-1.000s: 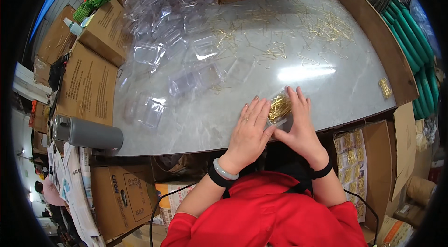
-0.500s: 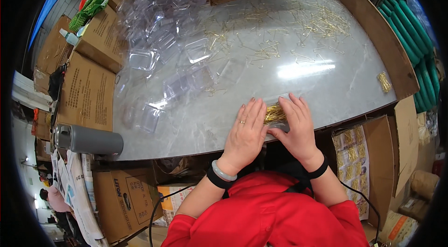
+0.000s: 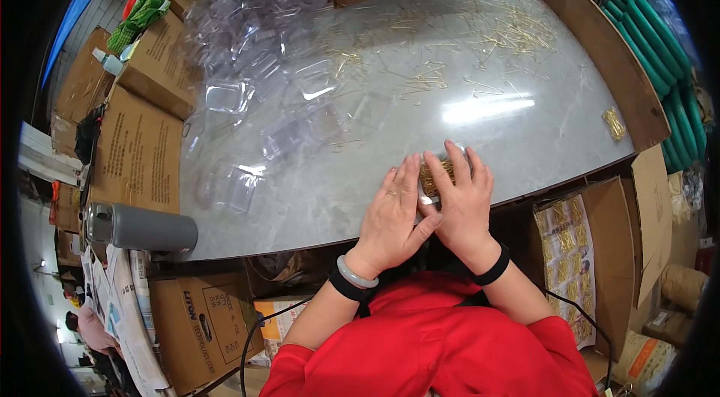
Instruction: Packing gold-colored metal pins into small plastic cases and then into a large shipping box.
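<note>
Two bare hands flank one bundle [image 3: 429, 184] of gold hooks near the front edge of the table [image 3: 322, 206], its ends partly covered by fingers. The left hand [image 3: 390, 211] lies flat, its fingers held close together and its thumb reaching toward the other hand; the right hand [image 3: 466, 209] has its fingers spread over the bundle, with its thumb tucked toward the near side. Whether either pinches a hook, I cannot tell. With so many thin wires, uneven pressure from the two sides could fan the bundle out or tangle bent ends. Being so near the edge, a hook squeezed out on the near side might drop off. A hard push could also bend a wire, and a fingertip could catch a point. Compared with half a second ago, the right hand sits more across the hooks with its fingers wider apart, the left thumb shows more fully, and less gold is visible, looking darker. The loose hooks [image 3: 517, 33], the clear boxes [image 3: 227, 97] and the bottle [image 3: 142, 227] appear unmoved, apart from a slight shift of the view.
</note>
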A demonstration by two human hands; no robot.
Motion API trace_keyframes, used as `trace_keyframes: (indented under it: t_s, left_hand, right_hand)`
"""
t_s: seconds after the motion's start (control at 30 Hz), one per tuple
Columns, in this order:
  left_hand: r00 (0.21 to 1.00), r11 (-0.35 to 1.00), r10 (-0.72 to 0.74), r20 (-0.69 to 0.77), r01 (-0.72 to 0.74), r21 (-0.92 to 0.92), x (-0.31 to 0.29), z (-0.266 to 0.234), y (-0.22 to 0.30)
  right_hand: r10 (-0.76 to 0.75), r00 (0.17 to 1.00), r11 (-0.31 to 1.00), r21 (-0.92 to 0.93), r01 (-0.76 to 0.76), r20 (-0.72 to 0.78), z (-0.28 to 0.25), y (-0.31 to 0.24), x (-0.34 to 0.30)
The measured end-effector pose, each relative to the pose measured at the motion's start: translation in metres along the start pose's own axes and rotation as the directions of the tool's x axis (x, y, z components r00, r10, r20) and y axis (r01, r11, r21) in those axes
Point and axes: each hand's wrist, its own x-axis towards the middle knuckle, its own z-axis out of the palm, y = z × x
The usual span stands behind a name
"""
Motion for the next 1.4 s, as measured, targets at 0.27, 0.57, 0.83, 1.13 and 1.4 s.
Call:
trace_keyframes:
  t_s: [0.27,0.57,0.83,1.13,1.4]
  left_hand:
    - [0.999,0.999,-0.031,-0.045,0.031,-0.010,-0.001,0.002,0.002]
    - [0.985,0.990,-0.136,-0.104,0.137,0.009,0.013,0.011,0.012]
    - [0.992,0.965,-0.097,-0.085,0.115,0.236,0.015,0.017,0.015]
    - [0.992,0.961,-0.110,-0.061,0.121,0.247,0.014,0.016,0.016]
    - [0.997,0.979,-0.083,0.002,0.082,0.186,0.012,0.005,0.011]
  right_hand:
    - [0.004,1.000,0.999,-0.038,-0.003,0.025,-0.008,0.005,0.001]
    - [0.021,0.973,0.906,0.408,-0.115,0.228,-0.028,0.032,0.007]
    - [-0.084,0.970,0.964,0.266,0.021,0.230,-0.029,0.052,-0.004]
    - [-0.113,0.966,0.993,0.003,0.115,0.232,-0.033,0.045,-0.008]
    - [-0.256,0.912,0.961,-0.019,0.277,0.320,-0.028,0.039,0.008]
